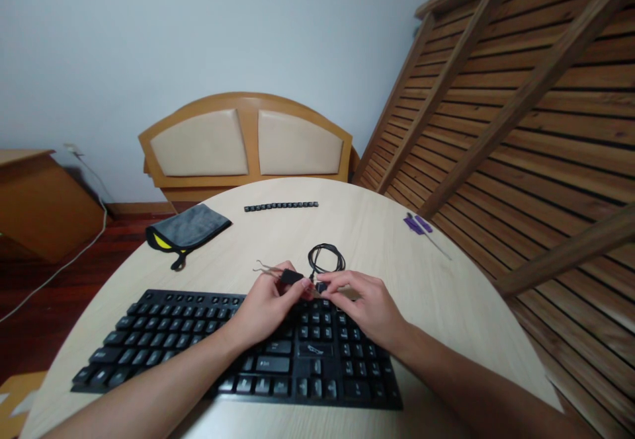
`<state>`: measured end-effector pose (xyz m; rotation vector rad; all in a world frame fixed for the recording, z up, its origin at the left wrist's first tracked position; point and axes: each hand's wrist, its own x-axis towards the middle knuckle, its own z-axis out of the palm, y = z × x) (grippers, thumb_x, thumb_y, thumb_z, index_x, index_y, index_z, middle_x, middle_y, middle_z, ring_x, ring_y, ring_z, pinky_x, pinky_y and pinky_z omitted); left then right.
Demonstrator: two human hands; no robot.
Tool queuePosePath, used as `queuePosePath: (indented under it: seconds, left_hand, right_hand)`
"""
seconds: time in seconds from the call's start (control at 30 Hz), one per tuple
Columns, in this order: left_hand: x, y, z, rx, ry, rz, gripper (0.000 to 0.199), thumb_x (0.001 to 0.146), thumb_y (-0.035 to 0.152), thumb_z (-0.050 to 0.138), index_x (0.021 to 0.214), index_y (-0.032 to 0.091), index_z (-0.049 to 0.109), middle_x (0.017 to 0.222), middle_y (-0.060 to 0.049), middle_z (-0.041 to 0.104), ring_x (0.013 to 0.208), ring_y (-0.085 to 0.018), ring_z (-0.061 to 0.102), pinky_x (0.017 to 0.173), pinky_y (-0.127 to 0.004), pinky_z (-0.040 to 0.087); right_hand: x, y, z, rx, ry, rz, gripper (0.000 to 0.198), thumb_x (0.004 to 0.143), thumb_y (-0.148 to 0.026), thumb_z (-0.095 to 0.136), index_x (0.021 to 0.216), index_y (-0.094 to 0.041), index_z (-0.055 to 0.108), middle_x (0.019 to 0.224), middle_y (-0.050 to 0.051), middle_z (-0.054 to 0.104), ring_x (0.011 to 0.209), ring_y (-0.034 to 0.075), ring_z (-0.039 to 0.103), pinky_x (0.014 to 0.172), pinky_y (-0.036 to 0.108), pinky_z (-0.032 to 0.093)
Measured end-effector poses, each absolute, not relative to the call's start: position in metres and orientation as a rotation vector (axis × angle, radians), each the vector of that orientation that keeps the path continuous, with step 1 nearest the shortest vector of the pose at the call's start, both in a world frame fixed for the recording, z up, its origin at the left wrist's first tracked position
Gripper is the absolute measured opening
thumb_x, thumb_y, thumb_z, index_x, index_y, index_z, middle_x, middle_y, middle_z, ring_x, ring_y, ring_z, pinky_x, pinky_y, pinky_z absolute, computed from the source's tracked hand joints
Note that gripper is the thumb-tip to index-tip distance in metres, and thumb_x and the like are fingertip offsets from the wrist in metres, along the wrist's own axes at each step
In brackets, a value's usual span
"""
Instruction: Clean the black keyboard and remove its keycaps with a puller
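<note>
Just above the keyboard's back edge, my left hand (266,300) is closed around a keycap puller with a black handle (292,277). Its bent wire prongs (266,268) stick out to the left. My right hand (364,303) pinches with thumb and index finger close to the other end of the puller; a small dark piece shows at its fingertips, too small to name. Under both hands lies a black keyboard (183,326). Along its top row, the keys look lower, like bare sockets. The keyboard's cable (327,258) is coiled right behind my hands.
A row of small black keycaps (281,206) lies at the table's far side. On the left is a folded grey cloth (191,227) with a yellow underside. At the right sit purple pieces and a thin metal-shafted tool (436,246). A slatted wooden panel (520,115) leans beyond the round table (377,221).
</note>
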<state>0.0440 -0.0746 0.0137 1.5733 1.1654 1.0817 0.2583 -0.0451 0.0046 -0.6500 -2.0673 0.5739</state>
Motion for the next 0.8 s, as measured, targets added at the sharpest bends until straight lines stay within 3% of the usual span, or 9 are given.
queuePosePath:
  seconds: [0.27,0.57,0.8]
  left_hand:
    - [0.043,-0.076,0.012,1.576,1.161,1.077,0.036,0.093,0.052,0.062,0.079,0.018,0.061,0.077,-0.004,0.071,0.076,-0.019,0.067,0.074,-0.032,0.052]
    - [0.045,-0.078,0.012,1.653,1.168,1.075,0.028,0.095,0.043,0.061,0.08,0.019,0.061,0.08,-0.002,0.071,0.079,-0.019,0.066,0.077,-0.032,0.051]
    - [0.044,-0.073,0.009,1.637,1.355,1.031,0.03,0.093,0.044,0.059,0.08,0.018,0.062,0.075,-0.002,0.066,0.071,-0.019,0.062,0.067,-0.031,0.047]
  right_hand:
    - [0.257,-0.046,0.009,-0.541,-2.188,0.162,0.015,0.094,-0.018,0.066,0.108,-0.02,0.071,0.105,0.007,0.079,0.095,0.02,0.075,0.085,0.036,0.061]
    - [0.252,-0.051,0.005,-0.6,-2.108,0.265,0.008,0.093,-0.02,0.067,0.1,-0.022,0.07,0.104,0.007,0.079,0.096,0.021,0.075,0.084,0.039,0.062]
    - [0.263,-0.038,0.004,-0.737,-2.096,0.462,0.009,0.096,-0.023,0.063,0.102,-0.023,0.069,0.106,0.006,0.078,0.099,0.021,0.074,0.09,0.039,0.06]
